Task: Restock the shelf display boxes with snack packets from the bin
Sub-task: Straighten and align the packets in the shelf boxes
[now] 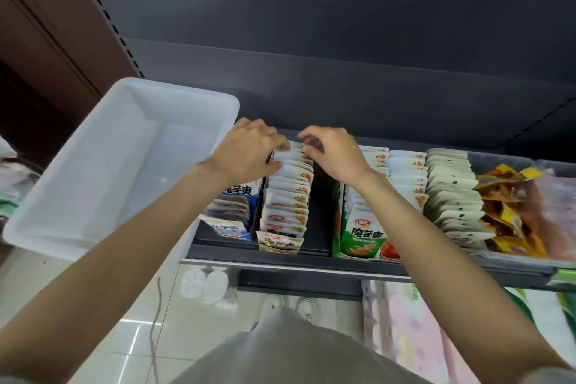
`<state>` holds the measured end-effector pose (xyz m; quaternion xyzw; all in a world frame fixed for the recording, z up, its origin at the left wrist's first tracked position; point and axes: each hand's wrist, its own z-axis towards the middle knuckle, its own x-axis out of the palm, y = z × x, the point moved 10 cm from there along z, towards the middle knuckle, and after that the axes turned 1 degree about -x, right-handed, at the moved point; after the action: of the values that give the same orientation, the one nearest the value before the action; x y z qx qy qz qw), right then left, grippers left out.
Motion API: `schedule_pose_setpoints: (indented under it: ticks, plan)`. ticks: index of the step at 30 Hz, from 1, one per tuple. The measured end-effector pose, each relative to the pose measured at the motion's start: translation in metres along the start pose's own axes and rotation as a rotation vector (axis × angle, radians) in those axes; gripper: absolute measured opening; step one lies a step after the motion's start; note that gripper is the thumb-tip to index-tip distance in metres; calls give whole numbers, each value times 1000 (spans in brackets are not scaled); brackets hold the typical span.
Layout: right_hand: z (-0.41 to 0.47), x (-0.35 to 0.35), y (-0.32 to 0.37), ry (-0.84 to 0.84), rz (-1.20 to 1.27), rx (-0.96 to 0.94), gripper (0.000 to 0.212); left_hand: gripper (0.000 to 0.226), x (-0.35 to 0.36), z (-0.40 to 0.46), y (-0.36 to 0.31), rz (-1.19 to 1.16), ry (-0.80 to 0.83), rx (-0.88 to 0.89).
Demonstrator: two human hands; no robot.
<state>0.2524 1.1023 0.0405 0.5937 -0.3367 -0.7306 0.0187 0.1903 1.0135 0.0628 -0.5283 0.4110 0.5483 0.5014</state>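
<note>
Both hands mid-frame: left hand [249, 150] & right hand [333, 153] each w/ closed grip pinching back packets [288, 193] in centre display box. Bin [71, 196] at left looks empty. Risk: overpacked row buckles, front packets tip off shelf [280, 265].

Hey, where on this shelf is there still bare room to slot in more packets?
One dark bare lane runs between the brown-fronted packet row and the green display box. The white bin looks empty too. Right of the green box, packet rows sit tightly packed, and both hands crowd the brown row's back end.
</note>
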Motion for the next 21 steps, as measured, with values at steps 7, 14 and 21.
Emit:
schedule_pose_setpoints:
  ticks: [7,14,21]
  plan:
    - [3,-2,1,-16,-10,-10,18,33,16,11,-7,61,81,90]
    - [-2,7,9,151,-132,-77,26,25,14,13,-14,209,22,90]
    - [-2,4,13,79,-189,-100,23,10,-4,4,-21,241,-182,107]
